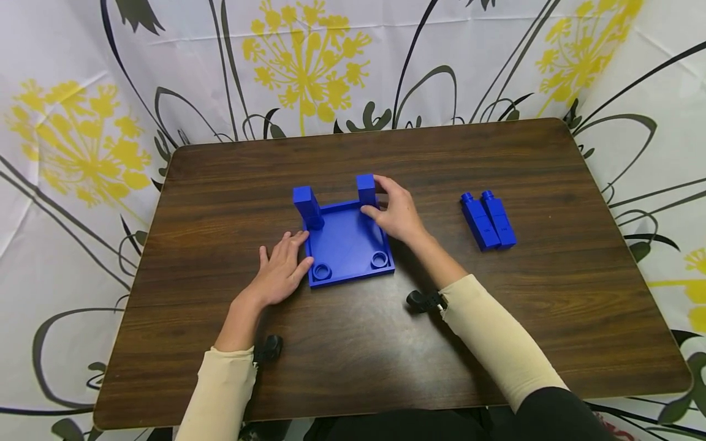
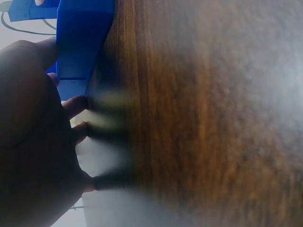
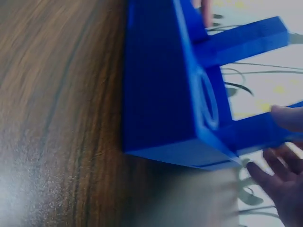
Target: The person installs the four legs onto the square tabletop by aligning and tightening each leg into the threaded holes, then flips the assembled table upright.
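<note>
A square blue base [image 1: 349, 242] with a raised rim lies on the table. Round sockets show in its two near corners, and a blue post [image 1: 308, 208] stands upright at its far left corner. My right hand [image 1: 398, 213] holds a second blue post [image 1: 366, 188] at the far right corner, thumb on one side and fingers on the other, as the right wrist view also shows. Against the base's left side rests my left hand [image 1: 281, 266], fingers spread and fairly straight, fingertips at the rim and on the tabletop.
Two loose blue posts [image 1: 488, 222] with round pegs on their ends lie side by side to the right. They are on a brown wood-grain table [image 1: 551, 318]. A white curtain [image 1: 353, 79] with yellow flowers hangs behind it.
</note>
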Demonstrator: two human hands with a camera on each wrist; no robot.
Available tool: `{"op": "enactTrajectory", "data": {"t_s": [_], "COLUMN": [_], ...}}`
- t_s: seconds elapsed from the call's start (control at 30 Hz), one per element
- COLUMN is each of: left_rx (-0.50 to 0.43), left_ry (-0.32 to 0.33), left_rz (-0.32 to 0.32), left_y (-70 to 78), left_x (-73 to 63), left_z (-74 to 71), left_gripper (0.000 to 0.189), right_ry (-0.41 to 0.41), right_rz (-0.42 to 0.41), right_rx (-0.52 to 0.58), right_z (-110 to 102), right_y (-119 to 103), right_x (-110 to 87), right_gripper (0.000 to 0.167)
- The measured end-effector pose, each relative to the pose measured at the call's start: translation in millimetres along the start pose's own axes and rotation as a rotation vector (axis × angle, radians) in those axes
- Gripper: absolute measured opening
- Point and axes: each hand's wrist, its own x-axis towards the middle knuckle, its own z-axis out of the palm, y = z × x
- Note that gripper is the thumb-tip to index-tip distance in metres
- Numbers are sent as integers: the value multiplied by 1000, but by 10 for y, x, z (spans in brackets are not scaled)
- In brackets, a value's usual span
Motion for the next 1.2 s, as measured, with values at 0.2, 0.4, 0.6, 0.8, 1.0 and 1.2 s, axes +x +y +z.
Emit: {"op": "enactTrajectory", "data": {"t_s": [0.2, 0.4, 0.6, 0.8, 1.0, 1.2], "left_rx": [-1, -10, -18, -17, -24, -26], "left_ry": [0, 0, 7, 4, -1, 3], "left_rz": [4, 0, 3, 0, -1, -1], "left_y": [13, 29, 26, 19, 28, 13], "left_x": [19, 7, 4, 12, 11, 1], "left_z": [7, -1, -19, -13, -13, -7], "left_gripper": [62, 62, 61, 61, 61, 61], "right_ry": [61, 293, 377, 344, 331, 324], "right_rz": [63, 256, 379, 428, 434, 409], "right_rx": [-200, -476, -605, -675, -721, -724], "right_z": [-379, -823, -1065, -1095, -1069, -1048], "right_y": [3, 201, 379, 426, 507, 542], "right_x": [-235, -639, -900, -997, -1055, -1070], "right_gripper": [51, 43, 48, 55, 56, 53]}}
